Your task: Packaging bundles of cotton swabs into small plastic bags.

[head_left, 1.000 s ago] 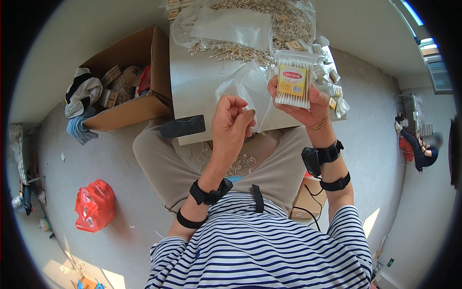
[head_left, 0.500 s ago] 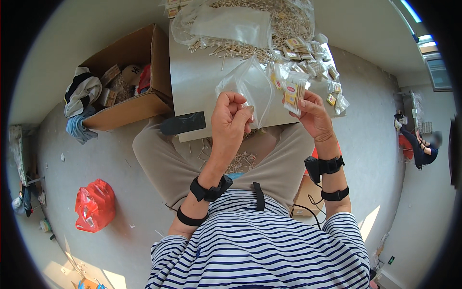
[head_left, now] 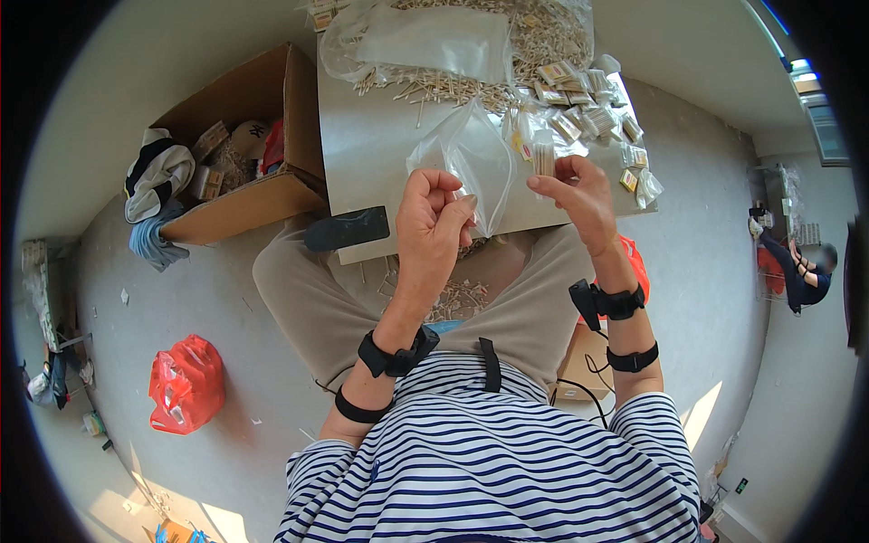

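My left hand (head_left: 429, 231) is closed, its thumb and fingers pinching a clear plastic bag (head_left: 491, 167) that spreads over the table's near part. In my right hand (head_left: 587, 206), between thumb and fingers, is a small clear packet of cotton swabs (head_left: 543, 156). The packet stands roughly upright just right of the bag, apart from my left hand. Beyond it, several filled swab packets (head_left: 593, 119) lie heaped at the table's right side. A large pile of loose cotton swabs (head_left: 552, 41) covers the far end, partly under clear plastic sheeting (head_left: 434, 41).
Left of the table (head_left: 362, 154) stands an open cardboard box (head_left: 244, 210) with cloths over its edge. A black flat object (head_left: 347, 230) juts from the table's near left corner. A red plastic bag (head_left: 186, 385) sits on the floor. Another person (head_left: 806, 276) sits far right.
My right hand has turned the swab packet, so its yellow label no longer faces up. The left hand keeps its pinch on the clear bag, nearly in place.
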Motion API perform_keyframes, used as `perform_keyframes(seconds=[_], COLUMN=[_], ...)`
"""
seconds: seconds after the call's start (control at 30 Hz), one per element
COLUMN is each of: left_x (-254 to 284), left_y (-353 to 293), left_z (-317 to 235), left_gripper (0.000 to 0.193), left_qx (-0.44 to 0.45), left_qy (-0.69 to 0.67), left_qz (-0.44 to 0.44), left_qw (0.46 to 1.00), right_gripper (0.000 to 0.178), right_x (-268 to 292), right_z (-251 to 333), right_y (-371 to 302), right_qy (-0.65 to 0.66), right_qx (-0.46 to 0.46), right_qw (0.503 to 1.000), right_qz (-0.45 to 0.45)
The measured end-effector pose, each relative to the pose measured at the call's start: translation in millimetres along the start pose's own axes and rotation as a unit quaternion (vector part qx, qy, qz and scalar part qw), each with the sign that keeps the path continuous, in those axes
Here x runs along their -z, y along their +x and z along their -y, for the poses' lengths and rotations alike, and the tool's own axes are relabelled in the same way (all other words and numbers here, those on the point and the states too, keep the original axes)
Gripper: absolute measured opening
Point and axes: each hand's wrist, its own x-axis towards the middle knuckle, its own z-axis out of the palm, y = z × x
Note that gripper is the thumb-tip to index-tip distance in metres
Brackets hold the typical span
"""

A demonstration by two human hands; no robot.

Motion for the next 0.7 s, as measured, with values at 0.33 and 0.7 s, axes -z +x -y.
perform_keyframes(seconds=[0.33,0.7], left_x=[0.2,-1.7], left_y=[1.7,0.5], left_z=[3.5,-1.0], left_gripper=[0.014,0.015], left_qx=[0.006,0.006], left_qy=[-0.006,-0.001], left_qz=[0.003,-0.001], left_qw=[1.000,1.000], right_gripper=[0.065,0.053], right_x=[-70.8,-44.5], right_z=[-111.9,-105.8], right_y=[22.0,37.2], right_qy=[0.105,-0.487], right_qx=[-0.216,0.249], right_qw=[0.963,0.835], right_qz=[-0.122,0.065])
